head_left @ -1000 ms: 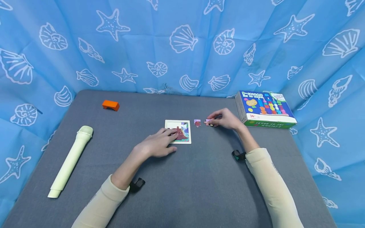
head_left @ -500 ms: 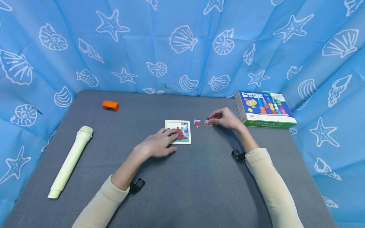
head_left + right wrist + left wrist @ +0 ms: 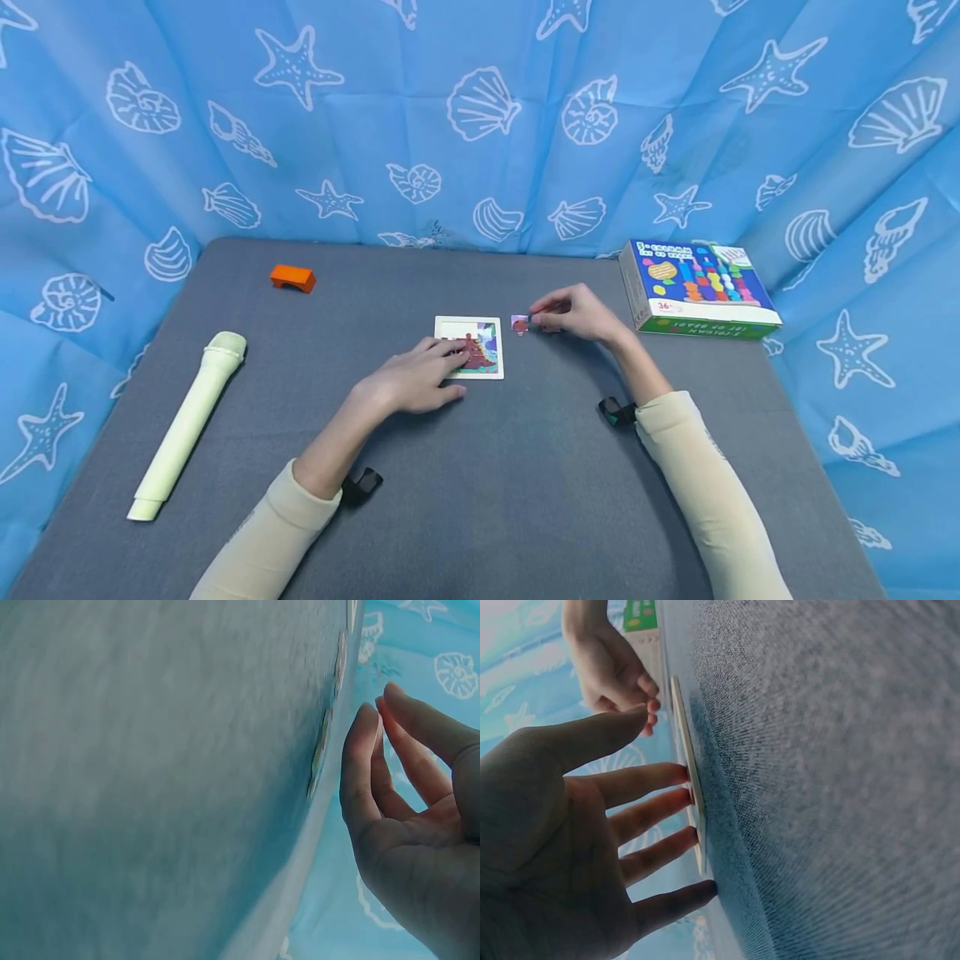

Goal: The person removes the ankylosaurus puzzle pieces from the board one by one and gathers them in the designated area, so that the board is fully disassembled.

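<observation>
In the head view, my left hand point(image 3: 411, 379) lies over a cream-framed picture puzzle point(image 3: 502, 350), its spread fingertips on the dark red picture. The left wrist view shows the fingers of that hand point(image 3: 577, 840) touching the thin board point(image 3: 687, 746). Right of the board are a small purple and red piece point(image 3: 520, 324) and a second piece point(image 3: 551, 328), partly covered by my right hand point(image 3: 581, 312). Seen from the right wrist, this hand point(image 3: 409, 795) hovers beside two flat pieces, a nearer one point(image 3: 320, 754) and a farther one point(image 3: 340, 664), with relaxed fingers and nothing visible between them.
An orange arch block point(image 3: 293, 277) sits at the back left. Along the left side lies a pale green microphone-shaped object point(image 3: 183, 429). A blue and green bead-toy box point(image 3: 701, 287) is at the back right, before the shell-patterned curtain point(image 3: 480, 150).
My right hand has moved a little left from the right-hand piece toward the piece nearer the board, with its fingers now above the gap. The left hand has stayed in place.
</observation>
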Demonstrator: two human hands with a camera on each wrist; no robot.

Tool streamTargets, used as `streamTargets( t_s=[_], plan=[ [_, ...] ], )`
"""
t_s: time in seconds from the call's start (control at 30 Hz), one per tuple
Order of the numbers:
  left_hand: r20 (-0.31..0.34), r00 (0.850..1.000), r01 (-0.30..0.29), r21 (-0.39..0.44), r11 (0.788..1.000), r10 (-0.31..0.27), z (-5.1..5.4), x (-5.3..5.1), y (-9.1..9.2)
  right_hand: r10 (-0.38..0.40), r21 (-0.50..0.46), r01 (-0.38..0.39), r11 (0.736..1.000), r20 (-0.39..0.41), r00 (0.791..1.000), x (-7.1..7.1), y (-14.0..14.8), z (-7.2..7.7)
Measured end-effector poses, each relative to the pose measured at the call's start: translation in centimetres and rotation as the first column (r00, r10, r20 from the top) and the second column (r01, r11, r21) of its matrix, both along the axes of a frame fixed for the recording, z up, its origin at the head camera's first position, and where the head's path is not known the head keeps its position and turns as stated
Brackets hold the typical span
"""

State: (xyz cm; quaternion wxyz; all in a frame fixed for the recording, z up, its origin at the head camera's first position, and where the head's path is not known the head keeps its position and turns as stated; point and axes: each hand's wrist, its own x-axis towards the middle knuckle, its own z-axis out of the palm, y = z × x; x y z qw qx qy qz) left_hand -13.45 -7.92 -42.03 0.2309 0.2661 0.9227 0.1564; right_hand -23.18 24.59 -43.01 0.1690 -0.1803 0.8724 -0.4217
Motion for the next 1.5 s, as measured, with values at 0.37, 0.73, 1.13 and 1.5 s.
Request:
streamTargets(
  t_s=[0.37, 0.73, 1.13, 1.5],
  plan=[
    [-0.005, 1.0, 0.003, -0.014, 1.0, -0.003, 0.3, -0.2, 0.2, 0.042, -0.055, -0.04, 0.998, 0.038, 0.998, 0.3, -3.6, -0.2],
    [-0.04, 0.999, 0.006, -0.032, 0.999, -0.007, 0.6, -0.1, 1.1, 0.143, -0.015, -0.142, 0.99, 0.06, 0.988, 0.1, -7.1, -0.3],
    [-0.114, 0.987, 0.113, -0.022, 0.993, -0.115, 0.2, 0.2, 2.2, 0.184, 0.133, -0.184, 0.974, 0.014, 0.983, -0.3, -8.7, -0.5],
    [-0.097, 0.99, 0.095, -0.045, 0.994, -0.099, 0.2, 0.3, 2.4, 0.194, 0.182, -0.192, 0.964, 0.003, 0.981, 0.0, -9.0, -0.2]
  ],
)
